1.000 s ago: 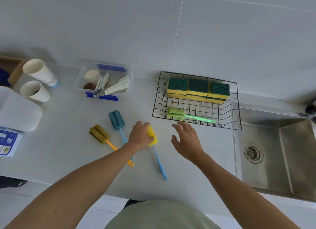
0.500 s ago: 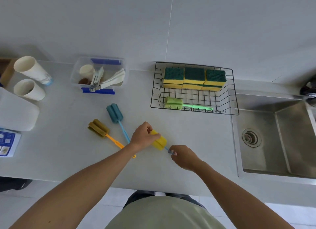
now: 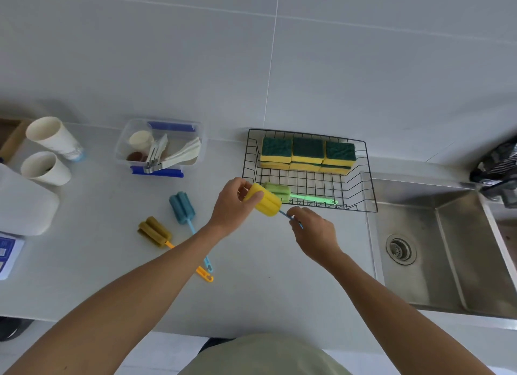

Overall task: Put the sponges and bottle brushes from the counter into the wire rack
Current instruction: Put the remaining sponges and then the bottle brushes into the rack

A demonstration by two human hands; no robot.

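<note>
My left hand (image 3: 232,206) grips the yellow sponge head of a bottle brush (image 3: 264,200), held above the counter just in front of the black wire rack (image 3: 369,184). My right hand (image 3: 313,232) pinches that brush's blue handle. Inside the rack, several green-and-yellow sponges (image 3: 307,153) are stacked along the back, and a green bottle brush (image 3: 296,195) lies along the front. On the counter to the left lie a teal-headed brush (image 3: 183,208) and an olive-headed brush with an orange handle (image 3: 155,232).
A steel sink (image 3: 436,251) adjoins the rack on the right, a dark faucet (image 3: 495,167) above it. A clear plastic box of utensils (image 3: 159,150) and two paper cups (image 3: 47,153) stand at the back left. A white container (image 3: 25,204) sits at the left edge.
My left hand picked the yellow brush up off the counter and carried it up toward the rack's front edge. My right hand took hold of its blue handle.
</note>
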